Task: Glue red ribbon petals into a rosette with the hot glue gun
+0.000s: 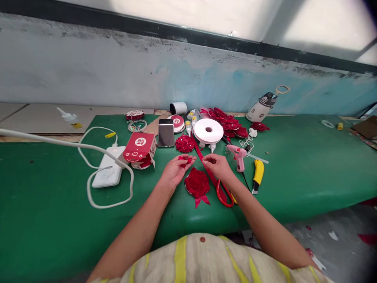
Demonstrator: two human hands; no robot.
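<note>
My left hand (176,169) is curled around a small red ribbon piece (185,160) held at its fingertips. My right hand (218,165) pinches a length of red ribbon (203,157) that runs back to the white spool (208,131). Between and just below the hands lies a finished red ribbon flower (196,184) on the green table (44,204). Red-handled scissors (224,193) lie under my right wrist.
A pink glue gun (238,155) and a yellow utility knife (258,175) lie right of my right hand. A red gift box (140,148), phone (166,133), white power bank (108,171) with cable, more red flowers (228,122) and a bottle (262,107) sit behind.
</note>
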